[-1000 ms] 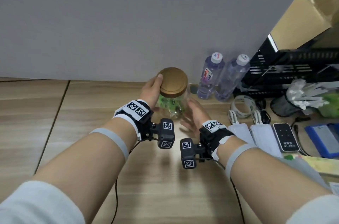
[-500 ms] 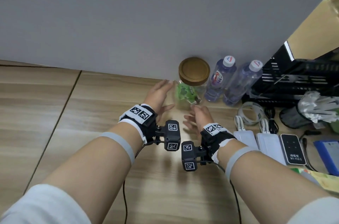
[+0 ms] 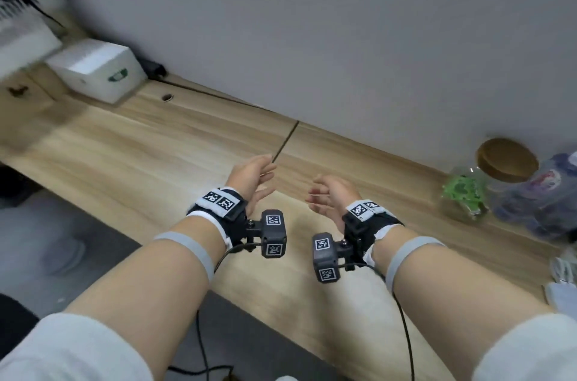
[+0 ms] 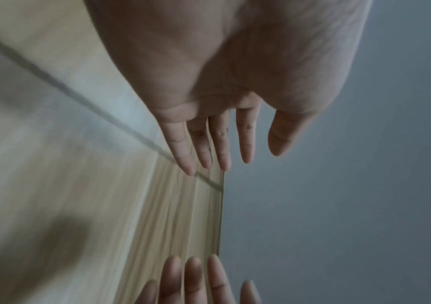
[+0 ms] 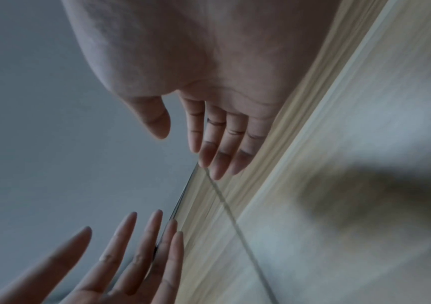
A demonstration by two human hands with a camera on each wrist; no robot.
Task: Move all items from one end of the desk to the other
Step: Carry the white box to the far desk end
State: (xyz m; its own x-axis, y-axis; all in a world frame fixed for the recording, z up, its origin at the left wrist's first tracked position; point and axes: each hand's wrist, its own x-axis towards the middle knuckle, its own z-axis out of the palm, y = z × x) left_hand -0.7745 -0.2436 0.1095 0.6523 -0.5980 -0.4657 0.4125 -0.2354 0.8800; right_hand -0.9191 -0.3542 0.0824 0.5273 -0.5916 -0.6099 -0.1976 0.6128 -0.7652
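Observation:
A glass jar (image 3: 468, 193) with a brown round lid (image 3: 507, 159) and green contents stands on the wooden desk (image 3: 156, 159) at the far right, by the wall. Clear water bottles (image 3: 543, 196) lie blurred right of it. My left hand (image 3: 253, 180) hovers open over the desk's middle, fingers straight, holding nothing. My right hand (image 3: 327, 196) is beside it, fingers relaxed and empty, well left of the jar. In the left wrist view the left hand (image 4: 209, 133) shows straight fingers; in the right wrist view the right hand (image 5: 209, 139) does too.
A white box (image 3: 96, 68) with a green mark sits at the desk's far left end by the wall. A cable hole (image 3: 167, 96) and a dark cable (image 3: 218, 96) run along the back edge. A seam (image 3: 285, 140) crosses the desk. White items (image 3: 565, 277) peek in at right.
Both hands let go of the jar, now standing by the bottles, and drew back to the left. The head view has swung left, showing the desk's other end.

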